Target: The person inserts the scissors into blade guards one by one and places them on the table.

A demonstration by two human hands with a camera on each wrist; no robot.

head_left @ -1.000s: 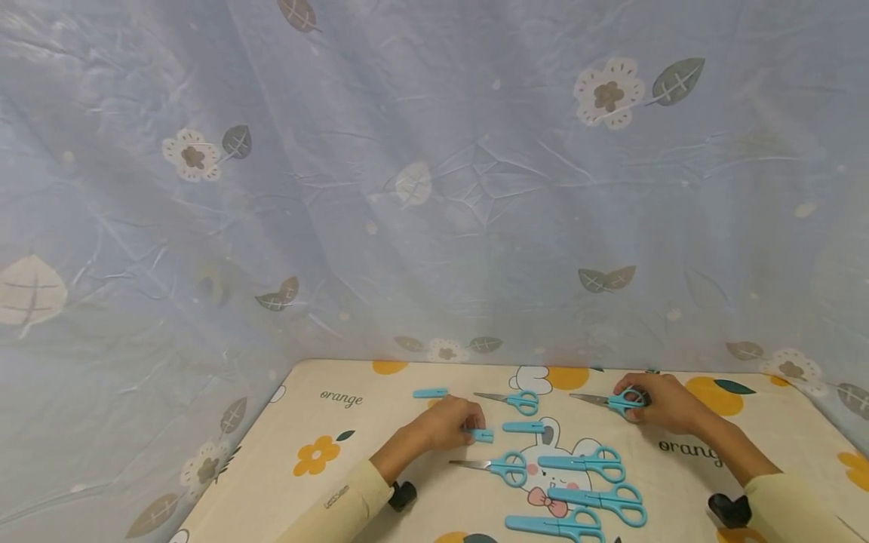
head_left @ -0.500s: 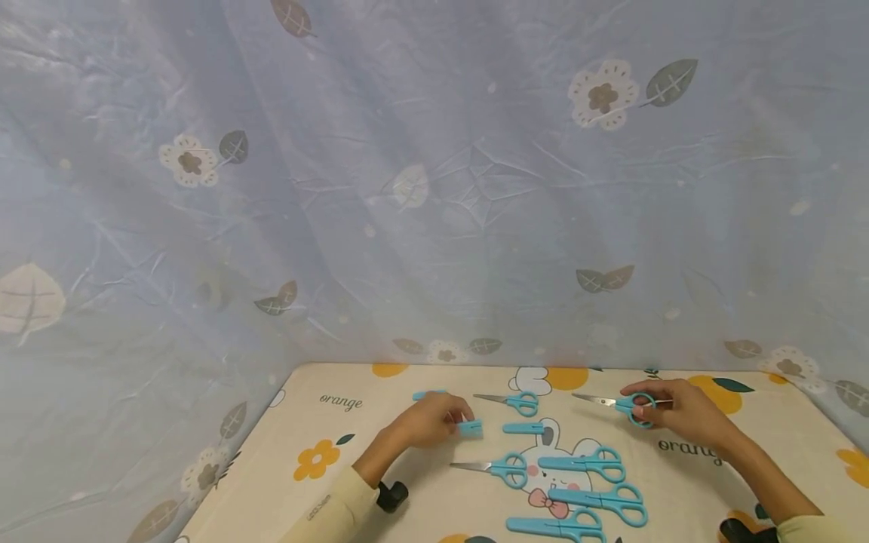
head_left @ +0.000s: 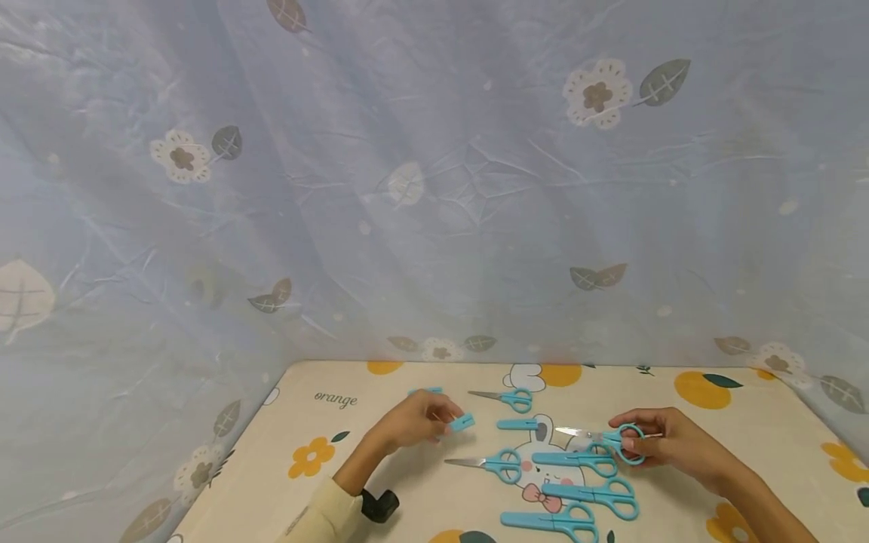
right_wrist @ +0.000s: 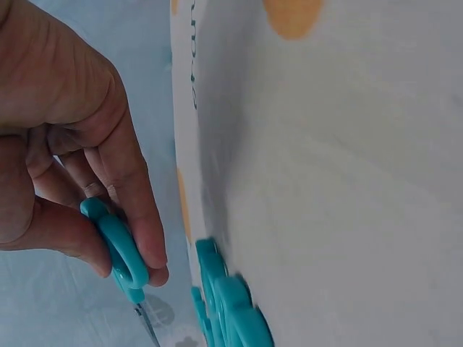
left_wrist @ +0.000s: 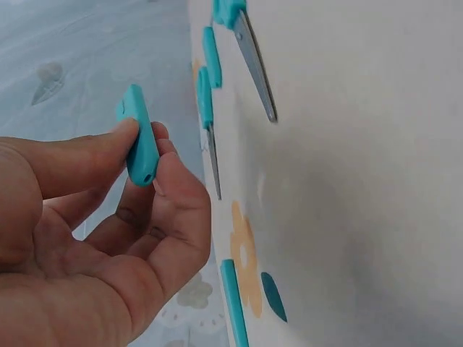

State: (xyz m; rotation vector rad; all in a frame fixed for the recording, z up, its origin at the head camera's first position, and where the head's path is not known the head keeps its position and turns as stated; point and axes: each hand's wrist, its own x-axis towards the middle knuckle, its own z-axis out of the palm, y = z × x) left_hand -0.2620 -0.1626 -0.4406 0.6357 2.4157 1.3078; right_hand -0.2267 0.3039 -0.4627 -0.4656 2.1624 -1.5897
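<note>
Between thumb and fingers, my left hand [head_left: 416, 419] pinches a small blue scissors cover [left_wrist: 143, 141], lifted off the table. My right hand [head_left: 668, 441] grips the handle loops of a pair of blue scissors [head_left: 621, 441], bare metal blades pointing left. Those scissors hang above the upper of several sheathed scissors [head_left: 597, 492] lying in a stack on the right. Two uncovered scissors lie with blades to the left: one at the back [head_left: 519, 400], another nearer [head_left: 501, 464]. A loose blue cover [head_left: 517, 424] lies between them; another cover [head_left: 426, 391] is partly hidden behind my left hand.
A cream tablecloth [head_left: 366, 452] printed with oranges, flowers and a rabbit covers the table. Behind the table's back edge hangs a pale blue patterned curtain [head_left: 407, 264]. A black wrist device [head_left: 380, 505] shows at the left sleeve.
The right hand has raised the uncovered scissors and brought them nearer and slightly left. My left hand has lifted its cover and shifted left, tilting the cover's end upward.
</note>
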